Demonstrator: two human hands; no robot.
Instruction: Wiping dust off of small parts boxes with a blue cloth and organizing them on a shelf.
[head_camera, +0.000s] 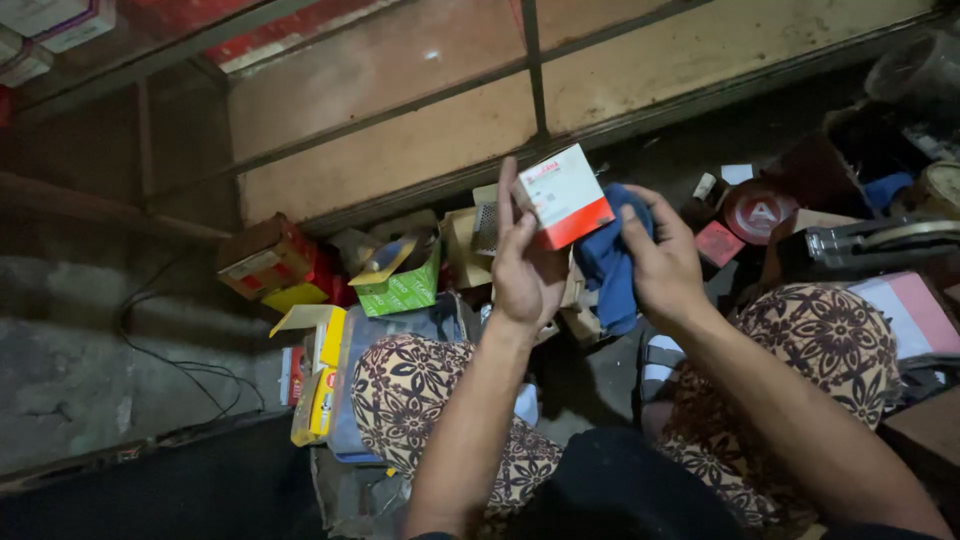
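Cable (170, 350) is trailing across the concrete floor (60, 380) at far left. Next, a yellow carton (318, 385) is lying by my left knee, a green box (400, 285) standing open beyond it. My left hand (525, 260) is gripping a small white-and-red box (565, 195) by its left edge, raising it above the clutter. My right hand (665, 265) is clutching a blue cloth (610, 265), pressing it just beside that box. Farther right, a round red lid (757, 212) is resting among the parts.

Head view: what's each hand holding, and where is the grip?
Left hand pinches the white-and-red box at its left edge; right hand clutches the blue cloth against the box's right side.
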